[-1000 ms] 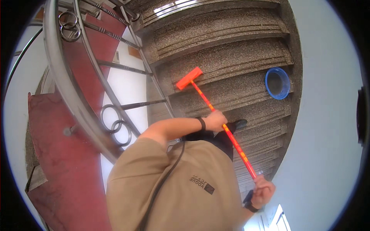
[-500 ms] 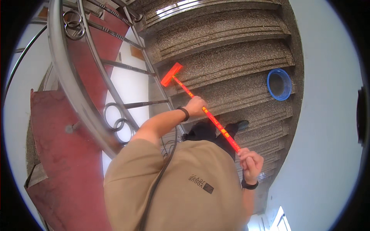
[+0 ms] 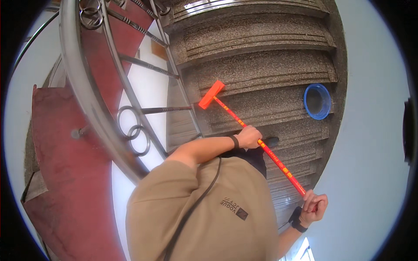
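Note:
A long-handled scrub brush (image 3: 279, 162) slants across the stairs, its red handle marked in yellow. Its orange-red head (image 3: 212, 94) is low over a speckled stone step, close to the railing; I cannot tell whether the bristles touch the stone. My left hand (image 3: 249, 136) is wrapped round the middle of the handle. Near the handle's upper end, close to the pale wall, my right hand (image 3: 315, 205) grips it with curled fingers. A blue bucket (image 3: 317, 102) stands on a step to the right, grey inside, perhaps with water.
Curved stone stairs (image 3: 261, 65) fill the middle, bounded on the right by a pale wall (image 3: 374, 130). At left a metal railing (image 3: 80, 82) with ring ornaments curves past me, red surfaces (image 3: 74, 174) beyond it. A black cable (image 3: 196, 204) lies over my shirt.
Both hands have moved right and toward me, drawing the scrub brush along. Its head has shifted from beside the railing rightward over the step. My view has also shifted slightly.

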A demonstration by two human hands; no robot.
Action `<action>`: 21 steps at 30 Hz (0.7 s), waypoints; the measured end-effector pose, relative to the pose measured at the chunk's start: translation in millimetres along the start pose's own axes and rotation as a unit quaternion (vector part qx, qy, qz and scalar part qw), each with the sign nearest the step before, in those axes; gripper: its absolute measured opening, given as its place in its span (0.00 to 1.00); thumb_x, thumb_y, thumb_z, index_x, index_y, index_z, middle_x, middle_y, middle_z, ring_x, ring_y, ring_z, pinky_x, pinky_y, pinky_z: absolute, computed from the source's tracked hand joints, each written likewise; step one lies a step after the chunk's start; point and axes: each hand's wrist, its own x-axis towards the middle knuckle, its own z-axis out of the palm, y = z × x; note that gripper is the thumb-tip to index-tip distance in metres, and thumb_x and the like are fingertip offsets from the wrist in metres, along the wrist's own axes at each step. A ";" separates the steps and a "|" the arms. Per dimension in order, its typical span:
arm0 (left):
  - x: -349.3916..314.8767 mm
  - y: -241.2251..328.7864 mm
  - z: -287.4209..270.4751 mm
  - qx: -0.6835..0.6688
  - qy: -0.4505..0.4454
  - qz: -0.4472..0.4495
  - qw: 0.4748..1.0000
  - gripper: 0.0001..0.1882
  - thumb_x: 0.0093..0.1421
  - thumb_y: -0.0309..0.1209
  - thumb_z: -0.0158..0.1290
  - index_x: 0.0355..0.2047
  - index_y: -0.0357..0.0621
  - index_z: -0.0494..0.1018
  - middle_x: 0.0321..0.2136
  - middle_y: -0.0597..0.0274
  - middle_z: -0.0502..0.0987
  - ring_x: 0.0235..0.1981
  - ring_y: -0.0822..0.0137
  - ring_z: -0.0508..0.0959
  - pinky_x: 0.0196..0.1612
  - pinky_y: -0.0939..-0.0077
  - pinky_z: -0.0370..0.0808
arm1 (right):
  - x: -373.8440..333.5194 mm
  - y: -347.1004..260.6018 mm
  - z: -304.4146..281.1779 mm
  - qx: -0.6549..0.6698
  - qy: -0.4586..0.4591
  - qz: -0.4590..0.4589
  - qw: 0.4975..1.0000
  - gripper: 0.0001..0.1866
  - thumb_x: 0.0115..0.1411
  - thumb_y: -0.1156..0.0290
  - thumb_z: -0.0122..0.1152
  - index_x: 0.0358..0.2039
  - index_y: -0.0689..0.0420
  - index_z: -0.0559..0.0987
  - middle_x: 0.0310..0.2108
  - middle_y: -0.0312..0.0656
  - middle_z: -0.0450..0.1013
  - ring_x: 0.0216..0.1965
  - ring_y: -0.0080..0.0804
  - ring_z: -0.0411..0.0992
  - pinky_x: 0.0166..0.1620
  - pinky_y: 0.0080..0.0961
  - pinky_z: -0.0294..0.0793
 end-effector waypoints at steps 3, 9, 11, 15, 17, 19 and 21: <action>-15.4 -19.3 -11.6 0.012 0.021 -0.017 1.000 0.10 0.48 0.40 0.59 0.19 0.49 0.79 0.20 0.49 0.79 0.27 0.45 0.81 0.34 0.50 0.77 | 14.1 13.4 18.0 0.002 -0.023 0.026 0.999 0.15 0.70 0.68 0.42 0.28 0.59 0.72 0.07 0.29 0.55 0.10 0.21 0.54 0.30 0.31 0.66; -55.3 -90.6 -36.2 0.071 0.063 -0.064 0.993 0.13 0.49 0.44 0.60 0.17 0.50 0.79 0.21 0.52 0.79 0.29 0.47 0.81 0.35 0.51 0.77 | 43.7 51.6 75.2 0.025 -0.089 0.067 0.993 0.13 0.65 0.75 0.45 0.25 0.64 0.75 0.08 0.30 0.57 0.13 0.21 0.56 0.31 0.30 0.67; -59.7 -105.9 -47.9 0.062 0.066 -0.064 0.994 0.15 0.49 0.46 0.60 0.18 0.50 0.80 0.22 0.53 0.80 0.29 0.48 0.81 0.35 0.51 0.76 | 50.4 61.7 84.4 0.022 -0.112 0.103 0.988 0.12 0.64 0.75 0.48 0.25 0.66 0.77 0.09 0.32 0.58 0.15 0.23 0.58 0.28 0.27 0.66; -51.7 -101.2 -47.5 0.077 0.067 -0.072 0.992 0.15 0.50 0.47 0.60 0.19 0.50 0.80 0.22 0.53 0.80 0.29 0.48 0.81 0.35 0.51 0.76 | 52.3 64.2 74.5 0.027 -0.068 0.121 0.990 0.12 0.63 0.76 0.48 0.26 0.66 0.76 0.10 0.32 0.56 0.15 0.25 0.60 0.26 0.25 0.65; -40.7 -88.3 -27.2 0.059 0.069 -0.052 0.995 0.14 0.50 0.46 0.60 0.19 0.50 0.80 0.21 0.53 0.80 0.29 0.48 0.81 0.36 0.51 0.76 | 44.1 51.6 55.1 0.027 -0.044 0.100 0.994 0.12 0.64 0.75 0.47 0.26 0.65 0.76 0.09 0.31 0.56 0.14 0.24 0.59 0.27 0.26 0.66; -27.2 -65.2 -9.7 0.035 0.068 -0.034 0.996 0.13 0.49 0.45 0.60 0.20 0.50 0.80 0.21 0.53 0.80 0.29 0.48 0.81 0.36 0.51 0.76 | 36.9 36.9 34.1 0.019 -0.015 0.063 0.998 0.13 0.66 0.74 0.44 0.26 0.62 0.74 0.08 0.30 0.56 0.12 0.22 0.56 0.30 0.29 0.67; -6.4 -32.5 -2.2 0.031 0.065 -0.017 0.997 0.11 0.48 0.42 0.60 0.19 0.50 0.80 0.21 0.53 0.80 0.30 0.48 0.81 0.37 0.51 0.76 | 33.4 18.7 13.3 0.009 -0.009 0.044 0.999 0.14 0.67 0.72 0.43 0.26 0.61 0.73 0.08 0.30 0.56 0.11 0.21 0.55 0.31 0.30 0.68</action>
